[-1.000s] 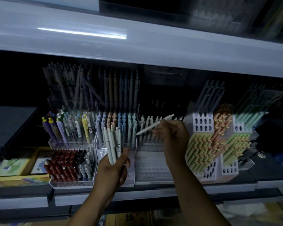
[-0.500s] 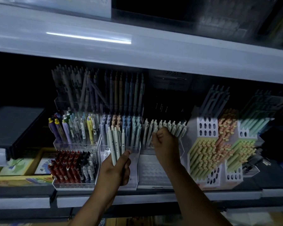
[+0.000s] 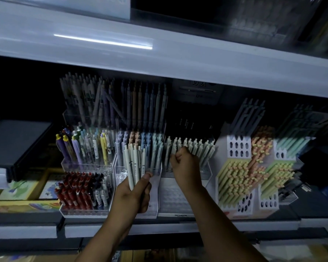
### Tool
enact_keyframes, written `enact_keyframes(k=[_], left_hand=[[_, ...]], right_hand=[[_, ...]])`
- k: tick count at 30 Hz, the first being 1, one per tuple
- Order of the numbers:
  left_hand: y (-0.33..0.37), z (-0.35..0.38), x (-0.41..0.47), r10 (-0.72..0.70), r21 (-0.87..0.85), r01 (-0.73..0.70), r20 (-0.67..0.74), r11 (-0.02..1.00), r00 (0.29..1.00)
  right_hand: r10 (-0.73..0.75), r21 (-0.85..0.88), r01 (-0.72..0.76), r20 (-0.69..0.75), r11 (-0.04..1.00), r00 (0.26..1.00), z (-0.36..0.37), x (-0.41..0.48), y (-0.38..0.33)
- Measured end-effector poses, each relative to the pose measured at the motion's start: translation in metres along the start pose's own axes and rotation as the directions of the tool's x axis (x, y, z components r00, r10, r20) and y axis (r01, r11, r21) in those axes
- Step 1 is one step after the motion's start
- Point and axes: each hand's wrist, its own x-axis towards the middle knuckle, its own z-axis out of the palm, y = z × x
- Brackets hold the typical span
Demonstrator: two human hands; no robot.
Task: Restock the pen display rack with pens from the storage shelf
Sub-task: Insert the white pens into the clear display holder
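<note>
fingers (image 3: 145, 179) of the left hand (image 3: 133, 197) were wrapped round a bundle of pale pens (image 3: 133, 163) just before the display rack (image 3: 175, 197); the right hand (image 3: 186, 163) was curled among its pale row (image 3: 199, 148), hold unclear. a crooked push might knock that row askew, or the bundle slip.

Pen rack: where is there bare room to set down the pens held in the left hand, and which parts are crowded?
Free: the holed white tray below the right hand, between the left hand and the honeycomb stand; also that stand's upper empty holes. Crowded: the red pens and the pale pen row above the tray.
</note>
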Motion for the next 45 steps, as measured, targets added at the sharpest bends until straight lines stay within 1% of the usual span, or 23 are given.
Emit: enact_keyframes(k=[4,7,10,12,15,17,19,22,25,27,29,33,35,37,39,42,45], left_hand=[[-0.001,-0.001,-0.001,0.029,0.057,-0.030,0.015,0.998,0.999],[-0.001,0.000,-0.002,0.056,0.123,-0.060,0.041,0.991,0.998],[-0.001,0.002,-0.003,0.071,0.134,-0.078,0.055,0.988,0.996],[-0.002,0.004,-0.003,0.079,0.119,-0.085,0.054,0.989,0.995],[-0.003,0.006,0.000,0.074,0.081,-0.077,0.046,0.994,0.996],[-0.003,0.008,0.001,0.063,0.048,-0.065,0.041,0.997,0.997],[-0.004,0.010,0.001,0.031,0.015,-0.032,0.040,0.999,0.999],[-0.003,0.012,-0.001,0.017,0.014,-0.017,0.054,1.000,0.998],[-0.003,0.012,-0.001,0.024,0.039,-0.026,0.063,0.999,0.998],[-0.005,0.011,0.000,0.025,0.046,-0.027,0.053,0.999,0.998],[-0.007,0.011,0.001,0.026,0.034,-0.027,0.025,0.999,0.999],[-0.007,0.009,0.002,0.026,-0.024,-0.026,-0.003,0.999,1.000],[-0.009,0.005,0.002,0.032,-0.033,-0.032,-0.005,0.999,0.999],[-0.009,0.003,0.002,0.046,-0.028,-0.046,-0.008,0.999,0.999],[-0.010,0.001,0.003,0.057,-0.018,-0.057,-0.016,0.998,0.998],[-0.013,-0.001,0.007,0.055,-0.024,-0.056,-0.049,0.998,0.997],[-0.012,0.000,0.007,0.065,-0.014,-0.066,-0.071,0.998,0.995]], right_hand=[[0.044,0.071,-0.044,0.010,0.996,0.999,-0.002,-0.002,0.002],[0.092,0.149,-0.086,-0.030,0.985,0.995,-0.008,-0.010,0.003],[0.152,0.240,-0.139,-0.036,0.961,0.988,-0.013,-0.019,-0.001],[0.172,0.296,-0.169,0.017,0.940,0.985,-0.017,-0.026,-0.009],[0.165,0.449,-0.231,0.180,0.863,0.970,-0.025,-0.033,-0.026],[0.111,0.528,-0.247,0.275,0.812,0.955,-0.034,-0.035,-0.038],[0.045,0.560,-0.240,0.339,0.793,0.940,-0.041,-0.036,-0.048],[0.023,0.599,-0.265,0.381,0.756,0.924,-0.045,-0.037,-0.053],[0.043,0.574,-0.265,0.371,0.775,0.928,-0.045,-0.037,-0.054],[0.067,0.547,-0.264,0.353,0.794,0.933,-0.045,-0.037,-0.053],[0.122,0.558,-0.280,0.303,0.781,0.945,-0.043,-0.034,-0.052],[0.274,0.688,-0.275,0.114,0.672,0.955,-0.047,-0.024,-0.046],[0.323,0.713,-0.240,0.021,0.658,0.946,-0.053,-0.018,-0.039],[0.324,0.685,-0.183,-0.083,0.705,0.942,-0.055,-0.013,-0.028],[0.290,0.608,-0.129,-0.173,0.783,0.941,-0.054,-0.009,-0.016],[0.207,0.459,-0.085,-0.223,0.885,0.953,-0.049,-0.005,0.001],[0.103,0.323,-0.016,-0.254,0.946,0.962,-0.043,-0.002,0.009]])
